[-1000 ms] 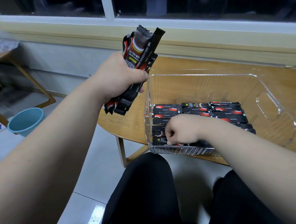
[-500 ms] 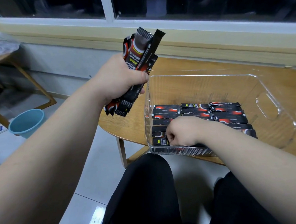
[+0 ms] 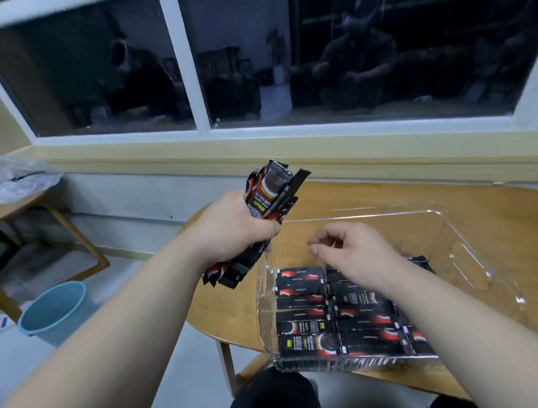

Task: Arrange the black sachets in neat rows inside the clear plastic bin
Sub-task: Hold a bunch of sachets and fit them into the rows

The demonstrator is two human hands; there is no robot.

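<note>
My left hand (image 3: 232,232) grips a bundle of black sachets (image 3: 268,193) upright, just left of the clear plastic bin (image 3: 470,255). Inside the bin, black sachets (image 3: 304,311) with red and white print lie flat in neat rows along its near half. My right hand (image 3: 354,250) hovers above the bin's left part, fingers loosely curled and holding nothing, a short way from the bundle. My right forearm hides part of the rows.
The bin sits on a round wooden table (image 3: 386,197) under a window. A blue bucket (image 3: 53,308) stands on the floor at left. Another wooden table (image 3: 9,208) with a plastic bag is at the far left. My knees are below the table edge.
My right hand has lifted out of the bin, off the near-left sachets, and moved up toward the bundle. The camera has tilted upward. My left hand keeps holding the bundle.
</note>
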